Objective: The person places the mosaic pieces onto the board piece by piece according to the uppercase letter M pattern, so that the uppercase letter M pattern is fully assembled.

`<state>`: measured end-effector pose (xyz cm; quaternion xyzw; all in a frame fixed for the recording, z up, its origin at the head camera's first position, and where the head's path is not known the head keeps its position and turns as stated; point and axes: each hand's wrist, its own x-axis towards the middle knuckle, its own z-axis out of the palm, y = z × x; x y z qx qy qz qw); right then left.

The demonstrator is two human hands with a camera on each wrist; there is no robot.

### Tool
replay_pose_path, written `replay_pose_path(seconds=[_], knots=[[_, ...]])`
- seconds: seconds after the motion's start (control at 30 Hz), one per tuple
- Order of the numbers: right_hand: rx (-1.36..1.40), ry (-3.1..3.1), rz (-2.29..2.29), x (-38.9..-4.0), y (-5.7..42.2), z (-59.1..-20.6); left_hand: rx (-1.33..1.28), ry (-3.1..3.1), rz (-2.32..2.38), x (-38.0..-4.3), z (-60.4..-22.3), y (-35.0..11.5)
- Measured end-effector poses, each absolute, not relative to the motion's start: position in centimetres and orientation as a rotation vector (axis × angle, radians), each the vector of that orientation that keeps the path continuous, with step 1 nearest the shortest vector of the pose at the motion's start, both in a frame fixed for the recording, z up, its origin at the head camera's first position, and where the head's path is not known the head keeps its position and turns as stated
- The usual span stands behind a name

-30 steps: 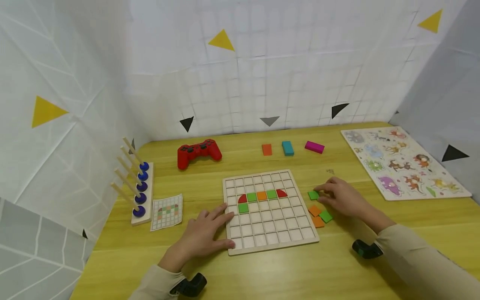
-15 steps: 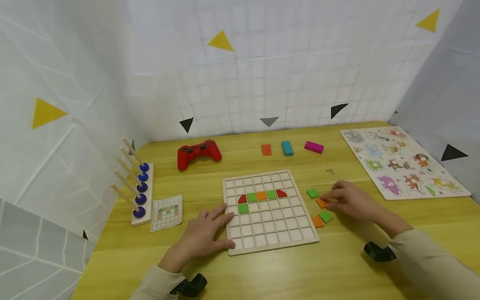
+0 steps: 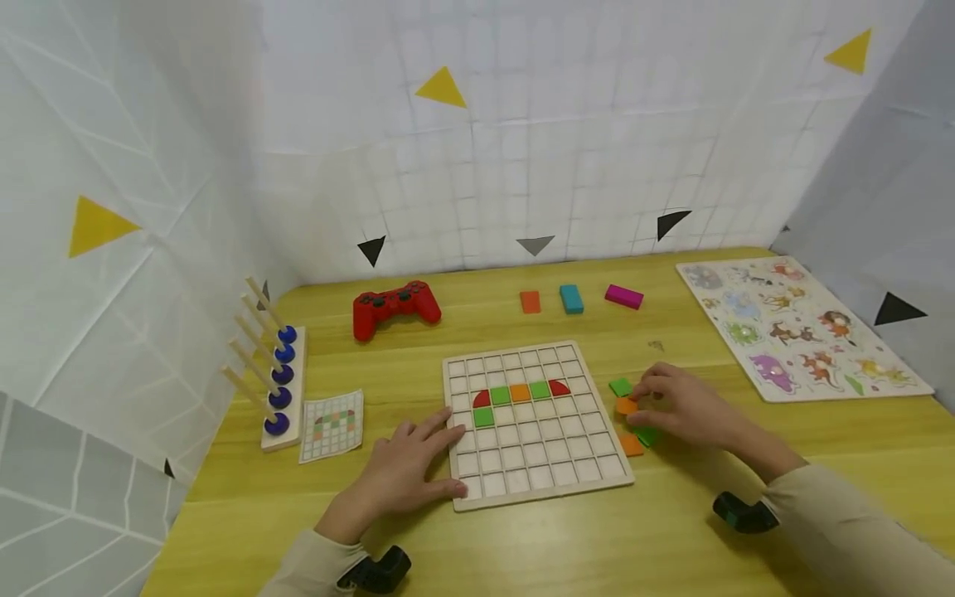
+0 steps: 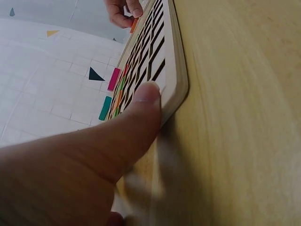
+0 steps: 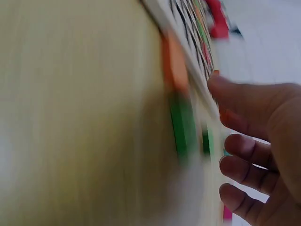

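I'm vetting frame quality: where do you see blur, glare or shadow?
Head view: grid board crisp, pale sheen on the near table. Left wrist: dark shadow beside the left hand. Right wrist: a green tile and an orange tile on the table are smeared, soft shadow near them; the right hand looks sharper.

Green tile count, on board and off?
5. On the board: left tile and right tile flanking the orange tile, lower tile at left. Off it: far tile, near tile partly hidden by the right hand, perhaps covering more.
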<state>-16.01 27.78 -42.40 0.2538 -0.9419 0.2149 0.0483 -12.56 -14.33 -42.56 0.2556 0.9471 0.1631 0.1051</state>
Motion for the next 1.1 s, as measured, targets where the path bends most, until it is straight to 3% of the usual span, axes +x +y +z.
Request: replay_pose_path(seconds=[0.27,0.5,1.1], knots=[[0.944,-2.898,0.722,-15.9,18.7,-42.8,0.767,2.779,0.478,-12.5,-42.9,-14.4],[1.047,-2.830,0.682,-16.4,13.7,-42.8,0.750,2.776,0.485,-12.5,-42.8,-14.2],[1.118,-2.736,0.615,-16.1,10.9,-43.1,0.752,2.799,0.452,-12.7,-42.9,-14.4]])
